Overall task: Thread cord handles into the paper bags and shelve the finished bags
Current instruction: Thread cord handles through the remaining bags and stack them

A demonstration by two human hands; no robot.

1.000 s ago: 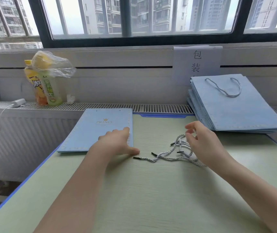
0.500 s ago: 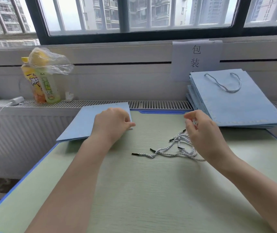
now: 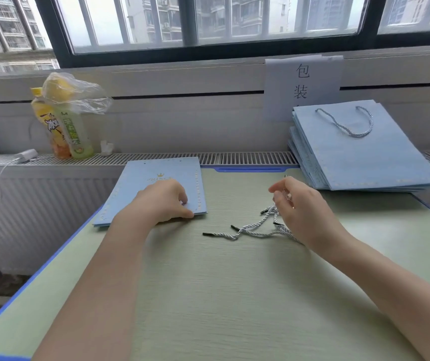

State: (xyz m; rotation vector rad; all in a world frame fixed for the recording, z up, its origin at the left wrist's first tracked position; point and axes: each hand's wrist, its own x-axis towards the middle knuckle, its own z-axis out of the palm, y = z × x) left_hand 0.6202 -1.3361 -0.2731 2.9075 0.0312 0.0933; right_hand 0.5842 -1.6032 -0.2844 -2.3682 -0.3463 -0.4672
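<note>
Since half a second ago the flat paper bag [image 3: 156,188] has dropped back onto the table [image 3: 234,295], its crown print and partly covered "PRINC" lettering facing up again. The left hand [image 3: 163,201] rests on its near right corner, fingers curled, thumb at the edge. The right hand [image 3: 300,204] pinches a cord from the loose cords [image 3: 255,230]; the pinch itself is hard to make out. A sign [image 3: 303,82] reads "包装", its lower part hidden by the finished bags [image 3: 360,157]. Two bottles [image 3: 65,126] bear unreadable labels.

the right hand [image 3: 304,204] hides part of the cords [image 3: 255,230]; the bag stack [image 3: 365,162] covers the paper sign's [image 3: 304,84] lowest character.
</note>
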